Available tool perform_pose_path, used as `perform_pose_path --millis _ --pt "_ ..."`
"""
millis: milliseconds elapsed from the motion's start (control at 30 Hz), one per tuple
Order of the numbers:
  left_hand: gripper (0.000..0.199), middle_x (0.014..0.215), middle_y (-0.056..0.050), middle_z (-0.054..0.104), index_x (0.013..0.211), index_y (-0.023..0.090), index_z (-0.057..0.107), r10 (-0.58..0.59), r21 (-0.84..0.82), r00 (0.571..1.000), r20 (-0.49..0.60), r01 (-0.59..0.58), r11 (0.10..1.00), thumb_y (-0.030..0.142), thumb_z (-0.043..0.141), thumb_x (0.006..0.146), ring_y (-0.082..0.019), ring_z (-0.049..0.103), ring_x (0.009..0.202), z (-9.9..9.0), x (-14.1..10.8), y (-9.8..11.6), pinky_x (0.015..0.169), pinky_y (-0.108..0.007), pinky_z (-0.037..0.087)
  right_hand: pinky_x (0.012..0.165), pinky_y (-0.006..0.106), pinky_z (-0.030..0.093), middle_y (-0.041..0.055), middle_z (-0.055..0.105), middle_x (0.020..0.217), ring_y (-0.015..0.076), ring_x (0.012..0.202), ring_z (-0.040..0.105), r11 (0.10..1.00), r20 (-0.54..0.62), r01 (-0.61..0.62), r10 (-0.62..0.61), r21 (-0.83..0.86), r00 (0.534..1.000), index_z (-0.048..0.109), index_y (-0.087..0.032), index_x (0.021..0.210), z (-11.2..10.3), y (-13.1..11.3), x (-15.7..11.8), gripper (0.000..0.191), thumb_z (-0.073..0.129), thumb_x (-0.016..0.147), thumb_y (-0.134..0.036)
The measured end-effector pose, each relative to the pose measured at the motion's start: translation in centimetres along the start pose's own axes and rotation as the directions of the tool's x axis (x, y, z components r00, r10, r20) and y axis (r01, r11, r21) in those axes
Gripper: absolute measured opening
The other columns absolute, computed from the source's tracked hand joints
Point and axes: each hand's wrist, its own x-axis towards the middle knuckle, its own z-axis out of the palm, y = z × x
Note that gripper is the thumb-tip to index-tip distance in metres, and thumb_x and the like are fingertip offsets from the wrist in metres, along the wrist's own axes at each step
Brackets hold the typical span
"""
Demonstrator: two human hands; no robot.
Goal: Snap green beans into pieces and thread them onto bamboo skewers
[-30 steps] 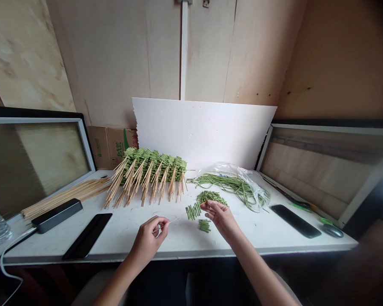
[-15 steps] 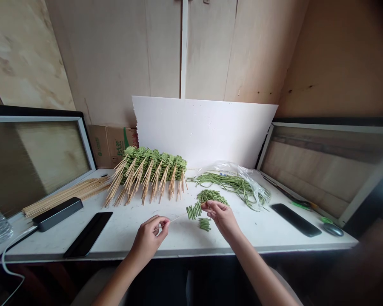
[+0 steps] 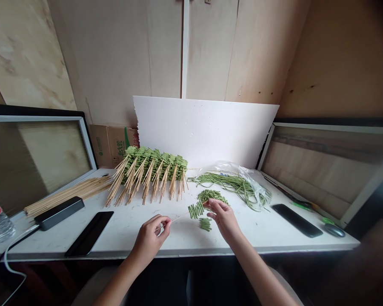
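Over your white table (image 3: 134,240), your left hand (image 3: 152,234) pinches a thin skewer (image 3: 180,217), your right hand (image 3: 222,213) pinches its far end, and threaded green bean pieces (image 3: 195,210) sit between them, near a cut-bean pile (image 3: 212,195)

A cardboard box (image 3: 107,146) sits back left, and probably a computer mouse (image 3: 334,230) far right.

The bench (image 3: 130,240) is white with small dark specks. Above it, toward the front edge, green bean pieces (image 3: 195,210) form a stripe-like row on a pale skewer (image 3: 180,217). Toward the back edge, green bundles (image 3: 156,156) end in tan sticks (image 3: 147,180). Nearer the left front corner, a black phone (image 3: 89,233); nearer the right, a grey mouse (image 3: 334,230).
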Motion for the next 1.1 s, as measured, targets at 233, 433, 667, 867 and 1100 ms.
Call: perform_pose_path --millis 233,433,667,867,1100 --pt "0.020 0.086 -0.004 0.065 0.093 0.020 0.068 0.032 0.023 0.999 -0.025 -0.031 0.999 0.032 0.054 0.100 -0.012 0.047 0.062 0.0 -0.2 0.4 0.058 -0.020 0.045 0.071 0.033 0.056 0.0109 0.080 0.097 0.0305 0.104 0.070 0.999 -0.067 0.048 -0.050 -0.021 0.996 0.082 -0.021 0.089 0.8 0.3 -0.7 0.033 0.086 0.074 -0.051" --pt "0.020 0.084 -0.004 0.065 0.093 0.019 0.068 0.035 0.014 0.999 -0.041 -0.034 0.999 0.032 0.054 0.100 -0.012 0.046 0.061 0.2 -0.2 -0.1 0.056 -0.020 0.044 0.070 0.031 0.058 0.0106 0.079 0.099 0.0275 0.100 0.070 0.998 -0.097 0.068 -0.067 0.003 0.993 0.082 -0.021 0.090 1.3 1.1 -1.0 0.032 0.086 0.075 -0.049" --pt "0.020 0.084 -0.004 0.065 0.093 0.019 0.068 0.039 0.010 0.998 -0.041 -0.039 0.999 0.031 0.055 0.100 -0.011 0.045 0.059 0.3 -0.3 -0.1 0.055 -0.021 0.043 0.072 0.032 0.059 0.0096 0.079 0.099 0.0262 0.096 0.071 0.996 -0.121 0.095 -0.094 -0.003 0.988 0.082 -0.020 0.091 1.8 1.0 -1.6 0.033 0.086 0.076 -0.049" --pt "0.021 0.084 -0.004 0.065 0.093 0.019 0.068 0.045 0.005 0.999 -0.024 -0.045 0.999 0.032 0.054 0.100 -0.011 0.045 0.058 0.5 -0.3 0.1 0.056 -0.021 0.043 0.066 0.034 0.057 0.0075 0.079 0.098 0.0177 0.064 0.069 0.997 -0.149 0.066 -0.072 -0.046 0.986 0.083 -0.020 0.091 2.4 1.7 -2.0 0.037 0.088 0.072 -0.051" --pt "0.021 0.084 -0.004 0.065 0.094 0.020 0.068 0.030 -0.013 0.997 -0.064 -0.031 0.999 0.036 0.056 0.100 -0.012 0.048 0.060 -0.1 0.1 -0.1 0.057 -0.021 0.046 0.073 0.036 0.056 0.0077 0.077 0.108 0.0177 0.070 0.067 0.994 -0.079 0.053 -0.061 -0.093 0.995 0.083 -0.023 0.095 2.4 0.7 -2.0 0.037 0.087 0.071 -0.052"
